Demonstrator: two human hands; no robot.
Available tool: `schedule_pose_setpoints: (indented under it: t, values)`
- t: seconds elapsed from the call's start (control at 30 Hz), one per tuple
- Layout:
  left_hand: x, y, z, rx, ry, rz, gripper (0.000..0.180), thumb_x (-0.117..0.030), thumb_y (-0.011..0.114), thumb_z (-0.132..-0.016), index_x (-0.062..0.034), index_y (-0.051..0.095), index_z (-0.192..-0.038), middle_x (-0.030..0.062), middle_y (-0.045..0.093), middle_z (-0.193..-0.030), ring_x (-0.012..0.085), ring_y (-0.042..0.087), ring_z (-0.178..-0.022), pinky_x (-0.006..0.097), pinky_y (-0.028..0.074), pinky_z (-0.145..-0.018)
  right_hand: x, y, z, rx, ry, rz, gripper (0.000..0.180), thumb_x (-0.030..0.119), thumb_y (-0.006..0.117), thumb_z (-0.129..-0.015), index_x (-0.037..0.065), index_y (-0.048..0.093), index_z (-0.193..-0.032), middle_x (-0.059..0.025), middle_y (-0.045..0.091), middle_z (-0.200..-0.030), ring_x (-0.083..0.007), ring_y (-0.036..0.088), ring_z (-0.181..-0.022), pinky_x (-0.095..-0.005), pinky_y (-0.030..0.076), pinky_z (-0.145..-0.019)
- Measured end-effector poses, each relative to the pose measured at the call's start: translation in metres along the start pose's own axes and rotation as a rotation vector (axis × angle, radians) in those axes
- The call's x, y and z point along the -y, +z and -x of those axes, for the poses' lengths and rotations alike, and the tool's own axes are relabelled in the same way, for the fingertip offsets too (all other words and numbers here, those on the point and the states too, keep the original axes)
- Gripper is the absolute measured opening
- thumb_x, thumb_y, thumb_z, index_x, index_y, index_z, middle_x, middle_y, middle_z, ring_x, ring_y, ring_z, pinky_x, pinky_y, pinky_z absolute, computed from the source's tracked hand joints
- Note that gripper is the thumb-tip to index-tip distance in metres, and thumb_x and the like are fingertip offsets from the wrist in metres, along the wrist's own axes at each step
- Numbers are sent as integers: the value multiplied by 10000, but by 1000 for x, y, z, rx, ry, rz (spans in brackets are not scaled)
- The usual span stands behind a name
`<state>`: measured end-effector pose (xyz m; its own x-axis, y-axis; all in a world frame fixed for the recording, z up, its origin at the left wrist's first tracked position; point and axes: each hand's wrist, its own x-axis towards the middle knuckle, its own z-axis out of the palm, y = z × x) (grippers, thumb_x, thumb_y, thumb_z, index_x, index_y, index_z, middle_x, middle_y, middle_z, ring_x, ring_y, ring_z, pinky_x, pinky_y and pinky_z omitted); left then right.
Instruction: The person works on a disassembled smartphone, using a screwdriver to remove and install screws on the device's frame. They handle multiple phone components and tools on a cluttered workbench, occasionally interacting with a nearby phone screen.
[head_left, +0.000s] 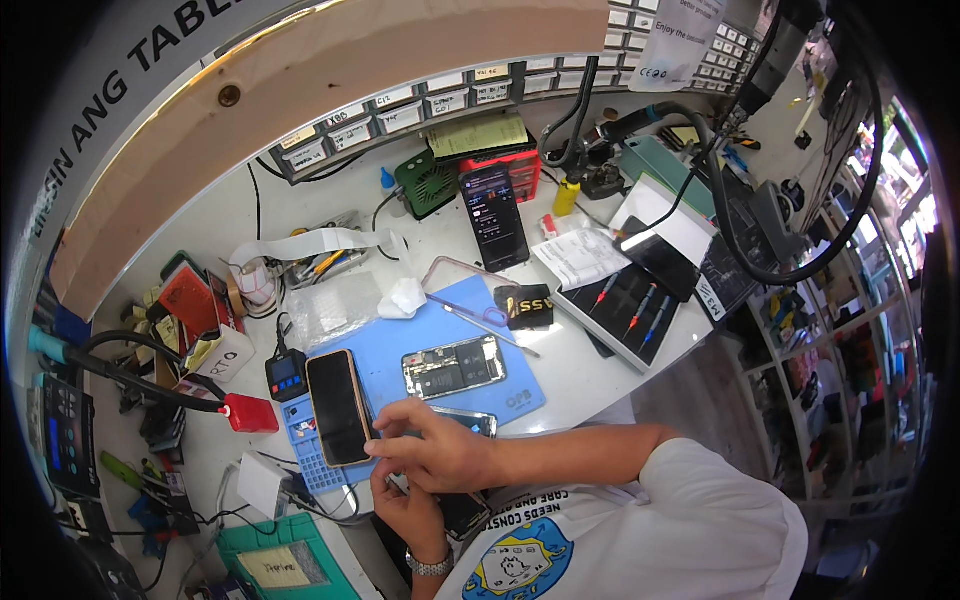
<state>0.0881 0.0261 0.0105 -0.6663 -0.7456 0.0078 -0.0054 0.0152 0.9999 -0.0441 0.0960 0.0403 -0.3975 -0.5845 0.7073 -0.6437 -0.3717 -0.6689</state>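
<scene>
My right hand (pixel 437 450) reaches across from the right, its fingers apart and bent, the tips at the right edge of a dark-screened phone (pixel 338 405) with a gold rim. Below it my left hand (pixel 412 515), with a metal wristwatch, has curled fingers partly hidden by the right hand. Whether it grips anything cannot be made out. A dark phone-like object (pixel 467 515) shows beside the left hand, against my shirt. An opened phone (pixel 455 368) with its battery and board exposed lies on the blue mat (pixel 513 385). Another phone frame (pixel 468 421) is partly covered by my right forearm.
A lit phone (pixel 494 218) leans upright at the back before a red drawer box (pixel 517 165). At right sits an open box of screwdrivers (pixel 636 313). A small black device (pixel 286 375) and red bottle (pixel 248 413) stand left. Thick black arms and cables (pixel 712 180) hang at upper right.
</scene>
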Motion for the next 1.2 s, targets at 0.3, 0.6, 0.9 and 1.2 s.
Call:
schedule_pose_setpoints:
  t: [0.3,0.6,0.9,1.2]
  values:
    - [11,0,0,-43,19,62,460,-96,824,-920,58,600,-1291,102,665,-1264,153,640,-1155,270,485,-1013,4,-2,-1,-17,-2,-10,571,-150,747,-816,33,609,-1339,-216,488,-1368,-299,656,-1102,-357,585,-925]
    - [16,-5,0,-17,-6,50,414,-89,778,-946,57,598,-1290,95,667,-1234,140,644,-1124,257,506,-962,4,-2,-1,-16,-18,-4,599,-185,722,-814,25,582,-1356,-207,480,-1356,-276,670,-1104,-344,604,-911]
    - [12,-1,2,-61,-54,50,284,-46,731,-999,61,614,-1235,127,674,-1211,180,631,-1138,321,492,-1001,-3,3,4,-85,7,-117,699,-241,672,-803,60,531,-1417,-201,513,-1286,-288,662,-1066,-324,615,-884]
    - [1,5,2,-104,-75,14,279,-30,717,-1015,72,598,-1246,141,666,-1174,153,637,-1050,280,520,-935,13,-86,-40,66,171,400,442,-94,653,-855,99,710,-1249,-247,504,-1325,-437,523,-1211,-471,531,-989]
